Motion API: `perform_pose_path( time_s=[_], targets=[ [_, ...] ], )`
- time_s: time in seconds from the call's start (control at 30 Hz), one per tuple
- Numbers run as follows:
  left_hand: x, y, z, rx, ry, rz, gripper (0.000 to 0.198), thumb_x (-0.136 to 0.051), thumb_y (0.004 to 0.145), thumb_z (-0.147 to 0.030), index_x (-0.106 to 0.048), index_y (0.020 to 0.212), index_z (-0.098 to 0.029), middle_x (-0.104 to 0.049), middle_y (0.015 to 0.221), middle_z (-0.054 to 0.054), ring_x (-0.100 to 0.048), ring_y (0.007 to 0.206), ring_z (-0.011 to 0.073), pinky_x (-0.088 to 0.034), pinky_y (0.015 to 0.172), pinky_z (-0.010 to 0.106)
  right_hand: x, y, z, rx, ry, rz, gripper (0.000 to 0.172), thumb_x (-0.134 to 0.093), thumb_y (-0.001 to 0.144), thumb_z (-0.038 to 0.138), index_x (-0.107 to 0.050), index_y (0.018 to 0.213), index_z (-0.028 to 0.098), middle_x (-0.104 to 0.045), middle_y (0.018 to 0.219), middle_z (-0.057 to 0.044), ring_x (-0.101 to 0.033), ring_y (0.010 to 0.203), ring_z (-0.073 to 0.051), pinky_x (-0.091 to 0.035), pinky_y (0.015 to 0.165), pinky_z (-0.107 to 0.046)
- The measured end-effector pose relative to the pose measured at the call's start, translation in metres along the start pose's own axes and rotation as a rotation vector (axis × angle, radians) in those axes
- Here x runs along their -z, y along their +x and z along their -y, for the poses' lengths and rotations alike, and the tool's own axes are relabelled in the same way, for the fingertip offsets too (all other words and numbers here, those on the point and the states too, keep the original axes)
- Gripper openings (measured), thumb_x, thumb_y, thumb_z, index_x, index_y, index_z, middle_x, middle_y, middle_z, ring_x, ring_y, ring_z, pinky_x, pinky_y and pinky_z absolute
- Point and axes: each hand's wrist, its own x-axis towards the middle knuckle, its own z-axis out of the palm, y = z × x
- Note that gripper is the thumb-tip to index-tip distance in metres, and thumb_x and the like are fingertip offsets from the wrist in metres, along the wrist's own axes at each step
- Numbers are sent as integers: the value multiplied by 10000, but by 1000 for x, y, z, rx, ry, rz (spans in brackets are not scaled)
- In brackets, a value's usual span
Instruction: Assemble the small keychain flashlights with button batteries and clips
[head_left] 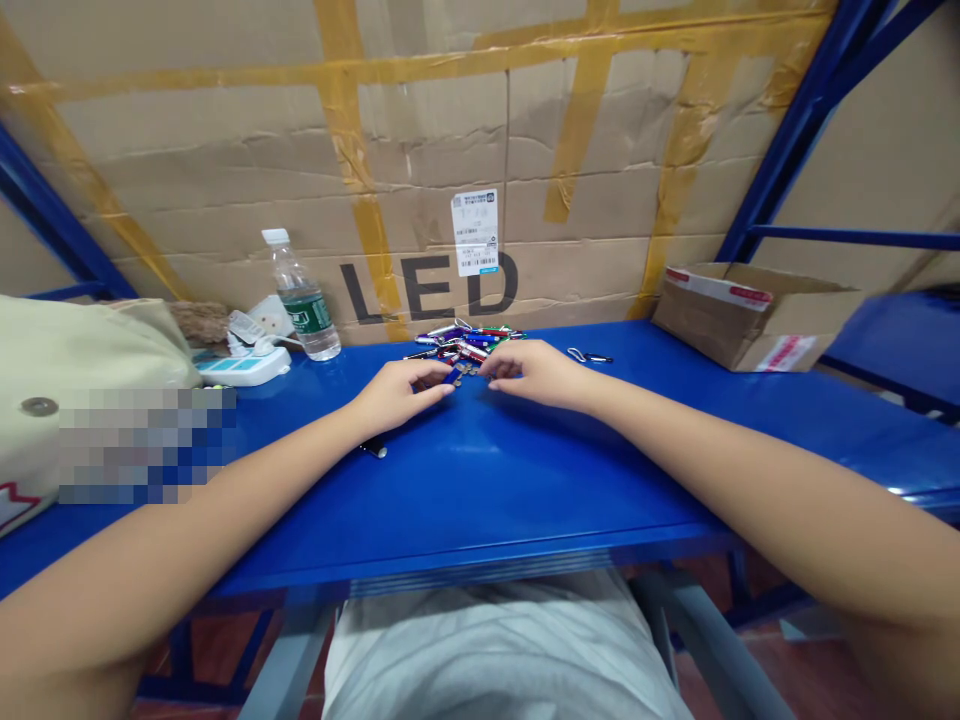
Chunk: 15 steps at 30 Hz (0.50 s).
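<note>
At the table (pixel 487 470), just before the pile (pixel 469 340) of small torches, the left hand (pixel 397 392) holds a blue torch (pixel 452 375) in a closed pinch grip while the right hand (pixel 529 372) curls at its far end, perhaps steadying it; that grip I cannot tell.

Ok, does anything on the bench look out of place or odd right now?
Two strays. A small black cylindrical piece lies alone on the blue metal tabletop, partly under the left forearm. A silver metal clip sits apart, right of the pile of small coloured metal torches. Nothing looks spilled or damaged.
</note>
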Motion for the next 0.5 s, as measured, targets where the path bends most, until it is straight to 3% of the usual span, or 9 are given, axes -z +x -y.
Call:
perform_pose_path(
  time_s=[0.13, 0.3, 0.5],
  targets=[
    [0, 0, 1, -105, 54, 107, 335, -562, 847, -410, -673, 1084, -200, -719, 1022, 49, -661, 878, 187, -521, 798, 300, -3, 0, 4, -62, 226, -49, 222, -641, 772, 262, -673, 974, 176, -709, 899, -34, -646, 814, -156, -494, 742, -294],
    [1, 0, 3, -186, 88, 154, 322, -536, 867, -394, -665, 1095, -207, -706, 1071, 48, -650, 951, 189, -492, 864, 301, -5, -2, 15, -44, 214, -27, 181, -632, 781, 280, -697, 918, 180, -716, 903, -32, -640, 841, -162, -478, 773, -297],
    [2, 0, 3, -201, 103, 161, 319, -538, 872, -400, -662, 1093, -206, -704, 1081, 49, -651, 959, 186, -486, 860, 284, -9, -1, 15, -109, 263, -60, 193, -647, 762, 303, -678, 881, 156, -696, 782, -22, -627, 725, -142, -481, 676, -271]
  ],
)
